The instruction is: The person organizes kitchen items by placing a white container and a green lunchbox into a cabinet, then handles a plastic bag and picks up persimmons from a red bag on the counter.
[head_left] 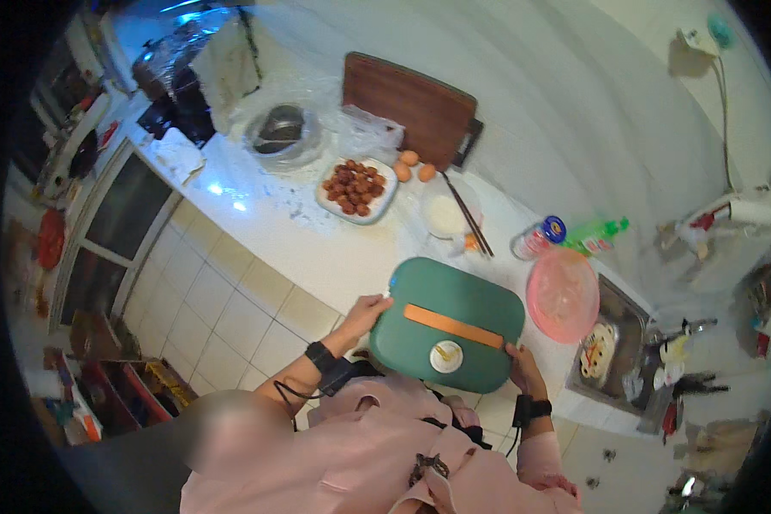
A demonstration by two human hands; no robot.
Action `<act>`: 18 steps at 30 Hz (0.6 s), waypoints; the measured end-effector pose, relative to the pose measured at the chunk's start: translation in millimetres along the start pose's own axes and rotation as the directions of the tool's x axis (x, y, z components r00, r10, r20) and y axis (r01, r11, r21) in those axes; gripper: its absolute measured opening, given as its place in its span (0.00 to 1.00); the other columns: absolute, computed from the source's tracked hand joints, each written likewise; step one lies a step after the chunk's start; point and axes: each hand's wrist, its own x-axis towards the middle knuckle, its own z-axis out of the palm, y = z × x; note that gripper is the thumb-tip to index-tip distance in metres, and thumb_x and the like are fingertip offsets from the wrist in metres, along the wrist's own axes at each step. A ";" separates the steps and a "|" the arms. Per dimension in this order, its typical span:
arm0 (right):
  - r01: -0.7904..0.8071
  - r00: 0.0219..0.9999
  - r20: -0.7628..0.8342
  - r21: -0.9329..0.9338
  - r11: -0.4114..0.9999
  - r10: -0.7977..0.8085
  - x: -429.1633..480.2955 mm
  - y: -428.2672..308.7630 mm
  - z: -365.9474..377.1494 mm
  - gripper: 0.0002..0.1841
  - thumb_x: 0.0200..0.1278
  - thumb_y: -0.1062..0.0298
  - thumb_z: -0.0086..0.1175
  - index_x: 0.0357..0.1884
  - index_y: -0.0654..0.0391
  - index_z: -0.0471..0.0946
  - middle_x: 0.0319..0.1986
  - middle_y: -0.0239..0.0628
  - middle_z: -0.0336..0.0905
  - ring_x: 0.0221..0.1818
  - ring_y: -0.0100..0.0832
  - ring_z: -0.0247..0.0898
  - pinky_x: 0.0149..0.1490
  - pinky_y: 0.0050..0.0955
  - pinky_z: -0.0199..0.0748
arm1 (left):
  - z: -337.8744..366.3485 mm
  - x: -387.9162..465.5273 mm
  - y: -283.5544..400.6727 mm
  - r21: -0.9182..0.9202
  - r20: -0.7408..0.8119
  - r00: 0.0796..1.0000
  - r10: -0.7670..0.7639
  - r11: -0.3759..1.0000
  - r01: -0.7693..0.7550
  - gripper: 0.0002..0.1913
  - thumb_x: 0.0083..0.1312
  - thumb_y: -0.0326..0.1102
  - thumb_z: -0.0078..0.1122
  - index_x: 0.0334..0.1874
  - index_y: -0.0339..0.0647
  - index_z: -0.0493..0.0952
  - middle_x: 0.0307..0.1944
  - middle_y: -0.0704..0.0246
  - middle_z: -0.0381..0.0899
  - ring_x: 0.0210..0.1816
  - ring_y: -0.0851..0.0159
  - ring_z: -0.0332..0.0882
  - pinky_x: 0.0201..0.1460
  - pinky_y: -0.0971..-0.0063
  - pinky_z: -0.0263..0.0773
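My left hand point(367, 316) grips the left edge of a green lidded container point(450, 283), and my right hand point(525, 371) grips its right edge near the lower corner. An orange-brown strip point(453, 326) runs across the green top. Below the strip sits a small round white dial or cap point(446, 356) with a yellowish mark. The container is in front of my body, by the counter's front edge; whether it rests on the counter cannot be told. Its underside and most of my fingertips are hidden. Black bands with cables circle both wrists.
Behind are a plate of reddish-brown balls point(353, 186), eggs point(409, 158), a bowl of white contents point(445, 214), chopsticks point(468, 215) and a brown board point(405, 96). A pink basin point(563, 295) stands left of the sink point(642, 327). A lined pot point(279, 132) stands farther left.
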 end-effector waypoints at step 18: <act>-0.032 0.999 -0.022 -0.229 0.973 0.027 -13.5 -15.9 14.1 0.28 0.64 0.55 0.62 0.58 0.67 0.73 0.50 0.38 0.79 0.50 0.29 0.74 0.58 0.28 0.69 | 8.3 -6.1 14.6 -0.021 -0.060 0.998 -0.027 0.999 0.026 0.23 0.70 0.51 0.54 0.41 0.32 0.81 0.37 0.69 0.81 0.40 0.72 0.75 0.47 0.78 0.69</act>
